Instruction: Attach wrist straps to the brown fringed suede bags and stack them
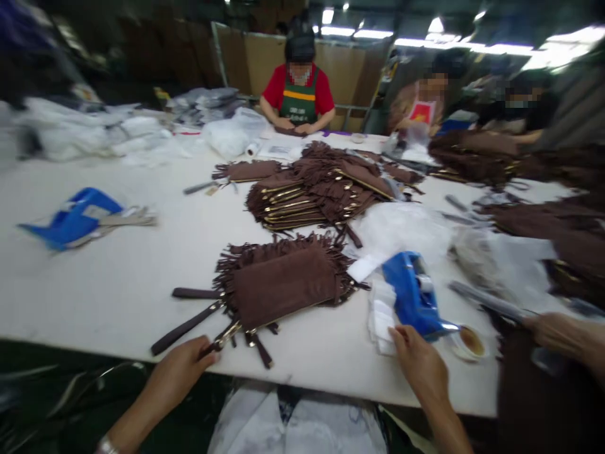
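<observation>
A brown fringed clutch bag lies flat at the front of the table, with other dark straps fanned out on its left. My left hand is closed on a short wrist strap at the bag's lower left corner. Further right, my right hand pinches the edge of a small stack of white paper strips. Just beyond those fingers stands a blue tape dispenser. A roll of tape lies by its tip.
More brown bags with gold zips are heaped mid-table. Clear plastic bags lie behind the dispenser. Another blue dispenser is at left. At right, a co-worker's hand is near a grey-wrapped strap. A person in red works opposite.
</observation>
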Motion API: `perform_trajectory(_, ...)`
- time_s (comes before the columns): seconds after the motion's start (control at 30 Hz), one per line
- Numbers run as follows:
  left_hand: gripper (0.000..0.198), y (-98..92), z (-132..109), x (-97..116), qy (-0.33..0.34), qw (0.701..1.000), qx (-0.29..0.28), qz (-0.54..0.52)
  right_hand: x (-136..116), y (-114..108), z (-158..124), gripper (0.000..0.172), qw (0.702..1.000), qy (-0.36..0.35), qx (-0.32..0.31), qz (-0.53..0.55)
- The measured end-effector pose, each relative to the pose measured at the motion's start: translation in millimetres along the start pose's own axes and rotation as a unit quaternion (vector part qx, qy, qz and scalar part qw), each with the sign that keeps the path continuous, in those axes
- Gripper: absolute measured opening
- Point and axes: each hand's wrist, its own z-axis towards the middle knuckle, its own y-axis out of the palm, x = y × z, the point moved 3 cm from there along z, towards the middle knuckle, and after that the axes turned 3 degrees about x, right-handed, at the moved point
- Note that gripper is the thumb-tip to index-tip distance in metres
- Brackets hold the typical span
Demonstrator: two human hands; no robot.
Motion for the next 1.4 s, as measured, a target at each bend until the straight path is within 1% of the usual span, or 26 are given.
perform_trajectory(0.07, 0.021, -6.4, -4.2, 6.5, -0.006, 1.0, 0.006, 0.017, 9.2, 7.0, 7.5, 0.039, 1.0, 0.014, -0.026, -0.007)
perform_trajectory(0.17, 0.015, -12.1, -7.7, 5.3, -0.021, 0.999, 0.025, 0.038, 17.6, 14.6, 18.7, 0.045, 0.997, 0.023, -0.069, -0.002)
perform_trajectory(0.23, 0.01, -14.7, -12.2, 5.3, -0.025, 0.997, 0.049, 0.052, 18.6, 15.7, 23.6, 0.049, 0.996, 0.038, -0.08, 0.011)
perform_trajectory(0.27, 0.01, -16.5, -15.0, 7.5, -0.021, 0.995, 0.08, 0.063, 17.7, 15.9, 25.9, 0.052, 0.995, 0.048, -0.079, 0.022)
perform_trajectory(0.33, 0.018, -18.8, -21.6, 18.0, 0.002, 0.982, 0.166, 0.085, 14.3, 17.8, 30.5, 0.057, 0.994, 0.068, -0.073, 0.043)
perform_trajectory(0.37, 0.02, -17.3, -24.7, 26.0, 0.021, 0.976, 0.198, 0.088, 12.0, 19.7, 32.6, 0.058, 0.993, 0.076, -0.071, 0.05)
perform_trajectory(0.4, 0.021, -12.9, -27.2, 35.2, 0.039, 0.973, 0.21, 0.082, 9.6, 21.8, 34.0, 0.058, 0.992, 0.082, -0.072, 0.057)
perform_trajectory(0.43, 0.023, -5.8, -28.7, 44.8, 0.053, 0.976, 0.202, 0.069, 7.0, 23.6, 34.7, 0.056, 0.991, 0.085, -0.074, 0.066)
perform_trajectory(0.47, 0.025, 3.4, -29.4, 54.4, 0.061, 0.98, 0.181, 0.054, 4.1, 24.6, 34.4, 0.054, 0.991, 0.083, -0.073, 0.078)
perform_trajectory(0.53, 0.028, 24.2, -28.6, 71.2, 0.059, 0.988, 0.139, 0.041, -2.5, 23.4, 31.8, 0.048, 0.99, 0.061, -0.06, 0.109)
perform_trajectory(0.6, 0.03, 42.7, -24.7, 82.3, 0.048, 0.99, 0.117, 0.059, -8.5, 19.0, 28.8, 0.044, 0.992, 0.025, -0.037, 0.117)
perform_trajectory(0.67, 0.03, 55.7, -18.2, 86.6, 0.046, 0.992, 0.091, 0.08, -11.3, 14.7, 27.3, 0.041, 0.996, 0.003, -0.024, 0.092)
perform_trajectory(0.73, 0.029, 60.6, -11.6, 85.1, 0.054, 0.993, 0.052, 0.088, -10.3, 10.8, 27.1, 0.038, 0.997, -0.004, -0.024, 0.071)
perform_trajectory(0.8, 0.028, 57.2, -7.7, 81.4, 0.056, 0.994, 0.018, 0.088, -7.0, 7.0, 26.8, 0.035, 0.997, -0.003, -0.028, 0.067)
perform_trajectory(0.83, 0.028, 53.4, -7.0, 80.7, 0.058, 0.995, 0.008, 0.086, -5.3, 5.2, 26.3, 0.034, 0.997, -0.003, -0.029, 0.066)
perform_trajectory(0.9, 0.028, 45.5, -7.0, 85.9, 0.068, 0.994, 0.013, 0.081, -2.5, 2.1, 25.1, 0.031, 0.998, 0.001, -0.029, 0.062)
perform_trajectory(0.97, 0.027, 43.3, -6.2, 103.3, 0.104, 0.993, 0.027, 0.055, -1.9, -0.5, 23.8, 0.028, 0.998, 0.004, -0.026, 0.057)
perform_trajectory(1.03, 0.024, 51.4, -2.4, 132.6, 0.16, 0.987, 0.022, 0.004, -3.3, -2.6, 22.1, 0.027, 0.998, 0.007, -0.023, 0.052)
perform_trajectory(1.13, 0.02, 79.6, 9.7, 187.9, 0.256, 0.963, -0.006, -0.088, -4.4, -5.5, 16.4, 0.033, 1.0, 0.026, -0.005, 0.016)
perform_trajectory(1.2, 0.02, 103.7, 20.9, 221.4, 0.294, 0.947, -0.018, -0.13, -3.3, -7.2, 9.3, 0.035, 0.999, 0.029, 0.023, -0.015)
perform_trajectory(1.23, 0.021, 116.3, 26.9, 234.9, 0.301, 0.942, -0.027, -0.144, -3.0, -7.9, 5.1, 0.034, 0.999, 0.011, 0.043, -0.015)
perform_trajectory(1.27, 0.022, 128.3, 32.7, 245.9, 0.301, 0.94, -0.033, -0.155, -3.1, -8.4, 0.6, 0.032, 0.998, -0.024, 0.065, -0.005)
perform_trajectory(1.3, 0.022, 139.3, 38.0, 254.3, 0.298, 0.94, -0.037, -0.164, -3.5, -8.7, -3.9, 0.035, 0.994, -0.071, 0.086, 0.013)
perform_trajectory(1.37, 0.021, 157.6, 45.9, 264.4, 0.289, 0.94, -0.043, -0.178, -3.7, -8.5, -11.4, 0.047, 0.979, -0.166, 0.114, 0.039)
perform_trajectory(1.4, 0.02, 164.5, 48.4, 266.7, 0.285, 0.94, -0.047, -0.182, -3.0, -8.0, -13.3, 0.049, 0.972, -0.199, 0.118, 0.039)
